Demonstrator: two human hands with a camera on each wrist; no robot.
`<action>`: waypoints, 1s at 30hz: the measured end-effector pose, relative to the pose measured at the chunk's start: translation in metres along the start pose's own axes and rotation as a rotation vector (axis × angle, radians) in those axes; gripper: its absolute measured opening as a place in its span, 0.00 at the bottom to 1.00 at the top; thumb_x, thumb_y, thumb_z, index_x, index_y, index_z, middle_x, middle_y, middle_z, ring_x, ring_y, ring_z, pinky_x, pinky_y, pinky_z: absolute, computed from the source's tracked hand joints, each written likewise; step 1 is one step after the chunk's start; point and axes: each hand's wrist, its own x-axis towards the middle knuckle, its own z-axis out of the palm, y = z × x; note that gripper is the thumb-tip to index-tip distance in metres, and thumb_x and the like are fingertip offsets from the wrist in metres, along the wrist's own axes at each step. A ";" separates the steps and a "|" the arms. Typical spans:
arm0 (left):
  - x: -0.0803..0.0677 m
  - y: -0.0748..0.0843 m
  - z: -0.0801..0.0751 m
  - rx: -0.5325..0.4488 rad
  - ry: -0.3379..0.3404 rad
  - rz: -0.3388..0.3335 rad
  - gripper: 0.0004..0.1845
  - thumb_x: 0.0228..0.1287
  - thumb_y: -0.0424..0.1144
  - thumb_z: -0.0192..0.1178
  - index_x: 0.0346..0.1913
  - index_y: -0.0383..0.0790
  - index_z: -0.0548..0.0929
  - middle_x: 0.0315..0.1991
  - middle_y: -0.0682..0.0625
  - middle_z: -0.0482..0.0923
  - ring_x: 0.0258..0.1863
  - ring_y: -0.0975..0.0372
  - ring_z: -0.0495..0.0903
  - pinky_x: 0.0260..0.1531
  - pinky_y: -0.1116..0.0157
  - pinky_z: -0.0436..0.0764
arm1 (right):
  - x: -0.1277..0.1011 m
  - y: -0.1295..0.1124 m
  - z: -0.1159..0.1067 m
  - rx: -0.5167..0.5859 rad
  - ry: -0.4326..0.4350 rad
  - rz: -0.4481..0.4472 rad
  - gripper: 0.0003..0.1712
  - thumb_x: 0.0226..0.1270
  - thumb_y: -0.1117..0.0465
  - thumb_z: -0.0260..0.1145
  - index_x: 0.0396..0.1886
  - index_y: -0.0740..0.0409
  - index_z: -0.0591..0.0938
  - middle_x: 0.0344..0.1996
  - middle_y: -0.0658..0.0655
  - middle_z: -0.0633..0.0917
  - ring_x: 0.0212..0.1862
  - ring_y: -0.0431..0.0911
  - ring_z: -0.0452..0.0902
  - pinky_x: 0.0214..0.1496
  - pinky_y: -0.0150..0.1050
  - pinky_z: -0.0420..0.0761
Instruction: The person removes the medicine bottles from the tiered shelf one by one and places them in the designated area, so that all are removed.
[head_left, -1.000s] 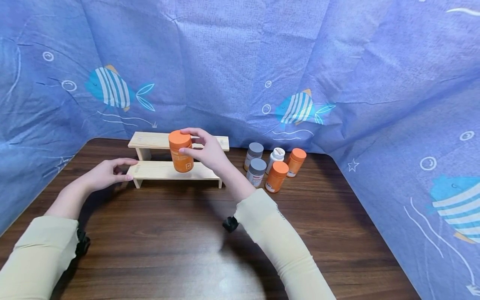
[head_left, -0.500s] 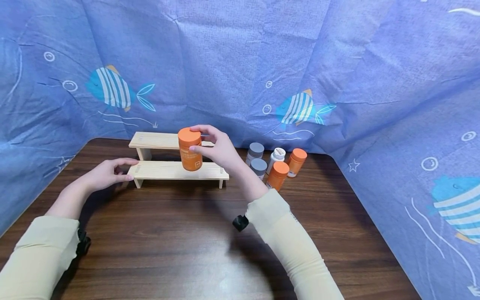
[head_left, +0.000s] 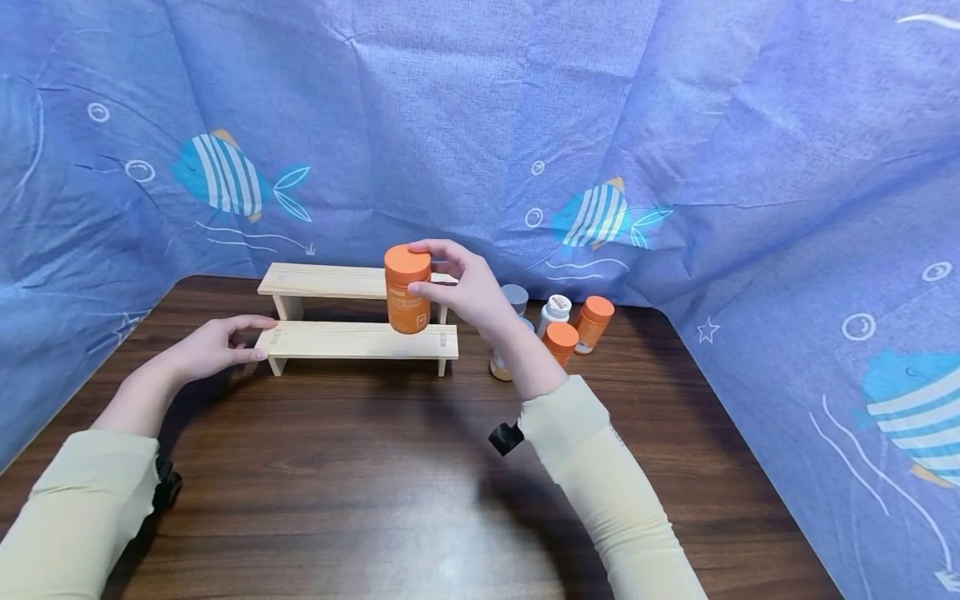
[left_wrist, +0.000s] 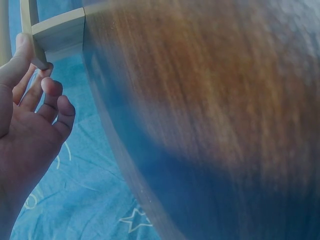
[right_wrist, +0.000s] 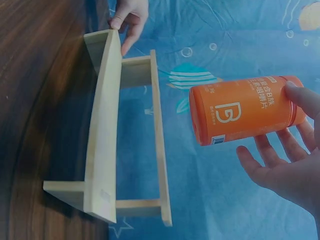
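My right hand (head_left: 468,287) grips an orange pill bottle (head_left: 408,300) near its lid, holding it upright in front of the right part of a two-tier wooden shelf (head_left: 352,340). In the right wrist view the bottle (right_wrist: 240,109) hangs apart from the shelf boards (right_wrist: 102,135), thumb on one side and fingers on the other. My left hand (head_left: 213,350) pinches the left end of the lower board between thumb and fingers. The left wrist view shows that hand (left_wrist: 35,115) at the board's end (left_wrist: 39,52).
Right of the shelf stand a white bottle (head_left: 555,312), two orange-lidded bottles, one at the back (head_left: 595,321) and one in front (head_left: 560,337), and a grey-lidded bottle (head_left: 515,296), partly behind my right forearm. A blue fish-print cloth (head_left: 450,125) hangs behind the brown table (head_left: 337,483).
My right hand has carried the orange bottle rightward and slightly up along the shelf. My forearm now covers more of the bottles at the right. The left hand has stayed at the board's end.
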 end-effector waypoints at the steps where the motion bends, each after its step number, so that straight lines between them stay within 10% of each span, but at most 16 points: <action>1: 0.000 0.000 0.000 -0.001 0.000 0.001 0.30 0.62 0.46 0.63 0.64 0.38 0.70 0.27 0.46 0.73 0.20 0.62 0.67 0.20 0.64 0.70 | -0.002 -0.004 -0.002 0.003 -0.002 -0.001 0.27 0.56 0.65 0.71 0.57 0.55 0.77 0.55 0.53 0.78 0.54 0.47 0.75 0.52 0.42 0.77; 30: 0.000 0.002 -0.001 0.010 -0.006 -0.002 0.30 0.62 0.46 0.63 0.64 0.38 0.70 0.23 0.48 0.69 0.20 0.61 0.65 0.20 0.64 0.69 | -0.025 -0.004 -0.069 -0.045 -0.061 -0.072 0.26 0.58 0.65 0.70 0.58 0.55 0.76 0.57 0.52 0.77 0.57 0.47 0.74 0.59 0.46 0.73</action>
